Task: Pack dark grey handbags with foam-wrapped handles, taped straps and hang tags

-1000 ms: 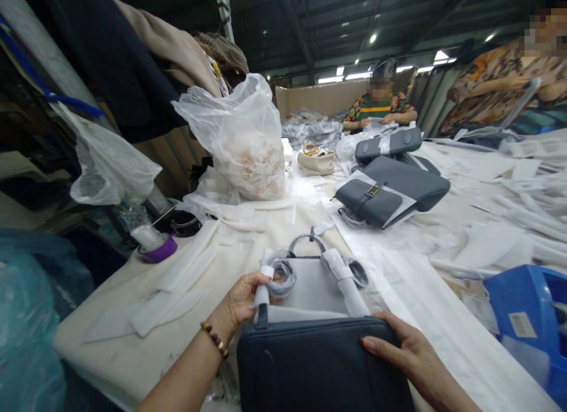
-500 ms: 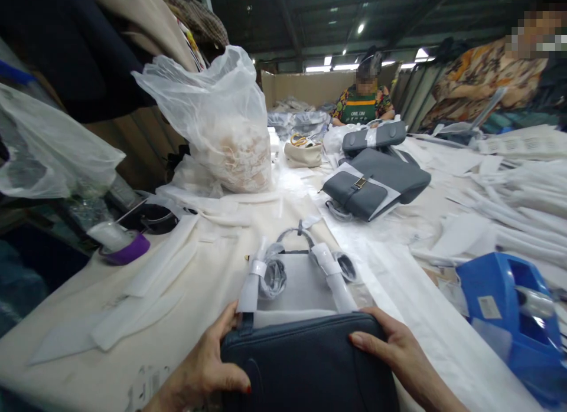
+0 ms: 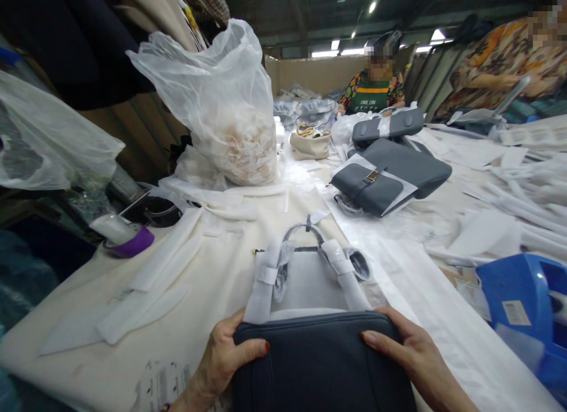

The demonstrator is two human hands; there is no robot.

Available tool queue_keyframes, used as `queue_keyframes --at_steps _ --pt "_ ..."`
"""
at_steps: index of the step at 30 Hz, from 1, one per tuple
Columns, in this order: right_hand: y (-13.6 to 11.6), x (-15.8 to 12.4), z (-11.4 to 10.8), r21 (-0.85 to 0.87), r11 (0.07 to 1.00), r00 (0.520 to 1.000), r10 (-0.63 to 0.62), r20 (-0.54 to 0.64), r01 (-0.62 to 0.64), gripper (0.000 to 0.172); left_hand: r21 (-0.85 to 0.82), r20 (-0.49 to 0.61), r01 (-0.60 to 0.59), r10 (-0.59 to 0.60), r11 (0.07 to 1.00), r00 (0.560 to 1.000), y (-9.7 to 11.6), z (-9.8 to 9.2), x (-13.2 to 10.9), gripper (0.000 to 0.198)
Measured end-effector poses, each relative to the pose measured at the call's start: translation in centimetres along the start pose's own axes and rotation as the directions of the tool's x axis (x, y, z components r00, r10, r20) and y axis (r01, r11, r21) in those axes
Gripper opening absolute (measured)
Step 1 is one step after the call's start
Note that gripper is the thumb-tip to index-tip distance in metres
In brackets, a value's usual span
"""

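Note:
A dark navy handbag (image 3: 319, 368) is at the bottom centre of the head view, its lower part cut off by the frame. My left hand (image 3: 225, 357) grips its upper left corner, thumb on the near face. At the upper right corner my right hand (image 3: 410, 352) holds it the same way, fingers behind the edge. Beyond the top edge, white foam wrap (image 3: 266, 285) covers the strap ends. The handle (image 3: 305, 228) arches above, and film-wrapped coils lie beside the wraps.
Grey-blue bags (image 3: 390, 173) lie on the table ahead. A stuffed clear plastic bag (image 3: 248, 123) stands at the back left. Purple tape (image 3: 133, 244) lies left, a blue tape dispenser (image 3: 516, 309) right. Foam sheets (image 3: 170, 282) spread on the left. Two people are beyond the table.
My left thumb has shifted up and inward onto the handbag's near face. The bag's top edge now looks more level. The whole view has shifted slightly.

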State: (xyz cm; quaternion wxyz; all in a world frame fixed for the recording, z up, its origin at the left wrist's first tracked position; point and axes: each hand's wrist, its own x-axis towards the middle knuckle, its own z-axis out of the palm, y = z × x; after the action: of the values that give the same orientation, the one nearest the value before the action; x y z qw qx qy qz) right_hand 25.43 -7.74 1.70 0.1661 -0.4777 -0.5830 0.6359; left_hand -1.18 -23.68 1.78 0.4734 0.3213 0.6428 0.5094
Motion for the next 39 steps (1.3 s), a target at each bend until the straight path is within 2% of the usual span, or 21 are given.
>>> queue_keyframes --at_steps 3,5,9,13,15,18,21,23,24,25,26,27,28,29,30,31,32,33,35,37,39 --pt "-0.2 0.4 0.2 -0.042 0.999 0.999 0.023 -0.034 -0.024 0.044 -0.003 -0.178 0.083 -0.083 0.997 0.981 -0.3 0.9 0.2 0.047" --pt "-0.3 0.5 0.4 -0.094 0.995 0.999 0.016 -0.049 -0.021 0.043 0.016 -0.246 0.131 -0.123 0.991 0.961 -0.2 1.4 0.4 0.045" --pt "-0.1 0.6 0.6 -0.247 0.969 0.993 0.0 -0.121 -0.03 0.044 0.186 -0.369 0.19 -0.111 0.964 0.923 0.1 2.1 0.6 0.042" --pt "0.1 1.1 1.0 -0.402 0.908 0.975 0.032 -0.219 -0.12 0.054 0.307 -0.5 0.279 -0.095 0.91 0.861 -0.1 2.5 1.0 0.053" --pt "0.0 1.5 1.2 -0.436 0.89 0.974 0.039 -0.224 -0.136 0.055 0.341 -0.52 0.301 -0.088 0.891 0.849 -0.1 2.6 1.4 0.058" --pt "-0.2 1.8 1.5 -0.459 0.878 0.975 0.037 -0.218 -0.136 0.055 0.408 -0.471 0.254 -0.036 0.877 0.881 0.1 2.3 2.3 0.053" --pt "-0.3 1.5 1.9 -0.461 0.876 0.964 0.017 -0.264 -0.141 0.057 0.432 -0.443 0.218 -0.005 0.875 0.897 0.1 1.9 2.6 0.046" --pt "-0.2 1.2 2.2 -0.461 0.878 0.955 -0.013 -0.295 -0.131 0.058 0.465 -0.477 0.229 0.024 0.855 0.878 -0.3 2.1 2.2 0.044" --pt "-0.1 1.0 2.3 -0.462 0.879 0.952 -0.027 -0.304 -0.122 0.058 0.513 -0.517 0.227 0.086 0.828 0.852 -0.5 2.5 1.8 0.046" --pt "0.0 0.9 2.4 -0.463 0.879 0.95 -0.039 -0.309 -0.114 0.058 0.588 -0.557 0.209 0.204 0.781 0.805 -0.8 3.0 1.3 0.048" --pt "0.0 0.8 2.4 -0.465 0.878 0.949 -0.046 -0.311 -0.11 0.057 0.684 -0.571 0.175 0.372 0.708 0.732 -1.0 3.7 0.8 0.05" --pt "0.0 0.8 2.4 -0.467 0.878 0.95 -0.051 -0.309 -0.104 0.056 0.786 -0.53 0.125 0.557 0.605 0.64 -1.1 4.6 0.4 0.05" --pt "0.0 0.7 2.4 -0.468 0.879 0.951 -0.058 -0.305 -0.096 0.055 0.877 -0.421 0.049 0.716 0.477 0.557 -1.0 5.6 0.2 0.048" --pt "0.0 0.8 2.4 -0.47 0.878 0.951 -0.068 -0.301 -0.086 0.053 0.938 -0.273 -0.05 0.819 0.343 0.504 -0.8 6.7 0.3 0.045" --pt "-0.1 0.8 2.3 -0.475 0.877 0.952 -0.08 -0.297 -0.075 0.052 0.96 -0.129 -0.157 0.867 0.23 0.481 -0.3 7.8 0.8 0.043" --pt "-0.2 0.8 2.3 -0.481 0.874 0.952 -0.092 -0.292 -0.063 0.051 0.953 -0.002 -0.261 0.866 0.152 0.5 0.3 8.8 1.7 0.044" --pt "-0.4 0.9 2.3 -0.489 0.871 0.952 -0.103 -0.29 -0.054 0.049 0.937 0.084 -0.328 0.831 0.122 0.55 1.1 9.7 3.0 0.048" --pt "-0.5 0.9 2.4 -0.496 0.866 0.951 -0.108 -0.291 -0.054 0.047 0.933 0.116 -0.336 0.782 0.126 0.613 2.0 10.4 4.6 0.049" --pt "-0.7 0.9 2.6 -0.505 0.861 0.95 -0.103 -0.295 -0.063 0.041 0.958 0.092 -0.236 0.604 0.164 0.792 3.6 11.3 8.2 0.045" --pt "-0.6 0.8 2.9 -0.502 0.862 0.949 -0.101 -0.298 -0.066 0.038 0.968 0.051 -0.169 0.508 0.188 0.86 4.6 11.6 11.4 0.036" --pt "-0.4 0.5 2.9 -0.503 0.862 0.954 -0.09 -0.285 -0.069 0.037 0.968 0.042 -0.155 0.478 0.199 0.877 4.8 11.6 13.6 0.031"
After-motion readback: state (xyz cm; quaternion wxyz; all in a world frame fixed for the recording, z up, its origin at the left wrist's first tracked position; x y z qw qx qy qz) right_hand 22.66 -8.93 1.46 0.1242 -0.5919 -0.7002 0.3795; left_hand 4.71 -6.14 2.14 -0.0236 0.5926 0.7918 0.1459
